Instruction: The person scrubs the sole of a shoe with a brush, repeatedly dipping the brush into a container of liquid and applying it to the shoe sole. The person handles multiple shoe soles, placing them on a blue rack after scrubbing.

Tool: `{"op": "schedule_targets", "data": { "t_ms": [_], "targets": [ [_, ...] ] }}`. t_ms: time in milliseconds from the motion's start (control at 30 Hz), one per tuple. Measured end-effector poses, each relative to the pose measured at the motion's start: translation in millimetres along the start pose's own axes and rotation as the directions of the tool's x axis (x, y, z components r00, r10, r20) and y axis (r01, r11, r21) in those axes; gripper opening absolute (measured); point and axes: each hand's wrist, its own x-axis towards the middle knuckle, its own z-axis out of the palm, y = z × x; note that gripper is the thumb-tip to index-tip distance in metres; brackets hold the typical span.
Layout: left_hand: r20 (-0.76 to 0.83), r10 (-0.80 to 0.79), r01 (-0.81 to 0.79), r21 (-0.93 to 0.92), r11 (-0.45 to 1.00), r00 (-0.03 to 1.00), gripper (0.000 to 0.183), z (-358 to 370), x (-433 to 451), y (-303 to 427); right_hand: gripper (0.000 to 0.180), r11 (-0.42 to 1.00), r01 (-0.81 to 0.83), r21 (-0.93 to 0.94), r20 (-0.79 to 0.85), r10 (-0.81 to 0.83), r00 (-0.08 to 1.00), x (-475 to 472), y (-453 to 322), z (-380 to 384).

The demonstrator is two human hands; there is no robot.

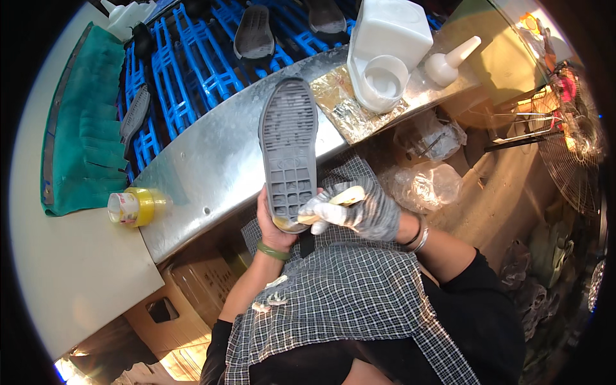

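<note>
A grey shoe sole (290, 139) is held upright over the metal edge of the bench, its grooved, gridded inner face towards me. My left hand (275, 221), bare and with a green bangle at the wrist, grips it at the lower end. In a grey-and-white knitted glove, my right hand (353, 209) holds a brush with a pale handle (350, 196), its tip against the sole's lower rim. The bristles are mostly hidden by the gloved fingers. A wet-looking yellowish patch shows on that rim.
Blue plastic racks (190, 72) carry more soles (255, 33) beyond the metal ledge (211, 159). A white container with a cup (385, 82) and a white nozzle bottle (442, 67) stand at the right. Tape rolls (139, 207) lie left, near a green cloth flap (89, 130). A fan (572, 163) stands far right.
</note>
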Motion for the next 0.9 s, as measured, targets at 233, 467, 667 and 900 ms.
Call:
{"op": "schedule_targets", "data": {
  "t_ms": [233, 467, 667, 900],
  "targets": [
    [0.023, 0.047, -0.052, 0.511, 0.858, 0.999, 0.065, 19.3, 4.4, 45.8, 0.024, 0.978, 0.158, 0.133, 0.157, -0.179, 0.971, 35.7, -29.3, -24.5],
    [0.048, 0.113, -0.12, 0.558, 0.821, 0.992, 0.06, 20.8, 5.7, 51.2, 0.029, 0.9, 0.404, 0.165, 0.098, -0.422, 0.901, 29.4, -2.0, -30.1],
    [-0.059, 0.243, -0.164, 0.587, 0.793, 0.968, 0.071, 17.7, 11.7, 51.5, 0.023, 0.84, 0.376, 0.393, -0.014, -0.403, 0.915, 17.3, -17.5, -61.2],
    [0.266, 0.03, -0.036, 0.02, 0.999, 0.963, 0.093, 32.7, 35.4, 88.7, 0.019, 0.224, 0.602, 0.767, -0.63, 0.079, 0.773, 13.7, -50.2, -150.1]
  ]
}}
